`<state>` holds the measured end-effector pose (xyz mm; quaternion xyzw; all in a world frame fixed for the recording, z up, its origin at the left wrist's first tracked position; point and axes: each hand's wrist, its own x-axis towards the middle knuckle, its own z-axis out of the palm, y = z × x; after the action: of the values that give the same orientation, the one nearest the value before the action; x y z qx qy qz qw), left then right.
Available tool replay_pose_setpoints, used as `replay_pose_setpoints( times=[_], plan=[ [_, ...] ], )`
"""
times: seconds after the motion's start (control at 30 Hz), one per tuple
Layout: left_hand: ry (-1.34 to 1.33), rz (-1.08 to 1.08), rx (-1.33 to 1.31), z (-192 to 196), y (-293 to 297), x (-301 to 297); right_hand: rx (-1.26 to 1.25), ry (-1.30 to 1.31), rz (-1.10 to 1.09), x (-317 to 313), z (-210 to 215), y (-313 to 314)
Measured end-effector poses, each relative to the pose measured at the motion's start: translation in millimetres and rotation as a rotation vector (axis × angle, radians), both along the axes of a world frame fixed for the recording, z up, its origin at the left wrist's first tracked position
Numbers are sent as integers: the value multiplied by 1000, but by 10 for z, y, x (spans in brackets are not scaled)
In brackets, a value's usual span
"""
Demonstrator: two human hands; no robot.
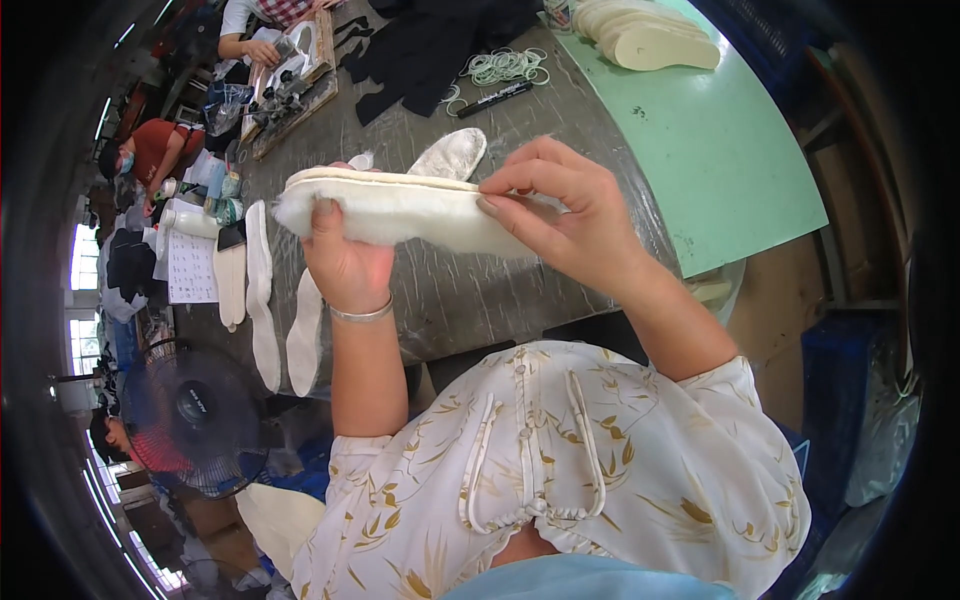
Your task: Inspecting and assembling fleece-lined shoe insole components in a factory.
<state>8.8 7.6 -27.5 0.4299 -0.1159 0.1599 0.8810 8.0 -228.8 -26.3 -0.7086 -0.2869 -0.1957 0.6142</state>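
Observation:
A fluffy white fleece insole (pixel 420 215) with a thin cream layer along its upper edge is held on its side above the table. My left hand (pixel 345 260) grips the left end, its thumb pressed into the fleece and its other fingers mostly hidden behind. At the right part of the upper edge, my right hand (pixel 575 205) pinches the layers between thumb and fingertips. Just behind, a loose whitish insole (pixel 450 155) lies on the grey table (pixel 450 300). Left of my left hand lie two more long pale insoles, one longer (pixel 258 300) and one nearer (pixel 306 340).
Black cloth (pixel 430 50), pale green rubber bands (pixel 505 67) and a black marker (pixel 497 98) lie farther back. Stacked cream insoles (pixel 665 45) rest on a green board (pixel 730 170) at right. A fan (pixel 195 410) stands left; a co-worker's hand (pixel 262 51) is at far left.

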Motion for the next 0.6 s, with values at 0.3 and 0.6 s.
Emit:
replay_pose_setpoints(
  times=[0.3,0.6],
  plan=[
    [-54,-19,66,12,26,-11,81,-15,-54,-22,-64,44],
    [-103,-209,-82,-27,18,16,210,78,32,-27,-117,64]
  ],
)
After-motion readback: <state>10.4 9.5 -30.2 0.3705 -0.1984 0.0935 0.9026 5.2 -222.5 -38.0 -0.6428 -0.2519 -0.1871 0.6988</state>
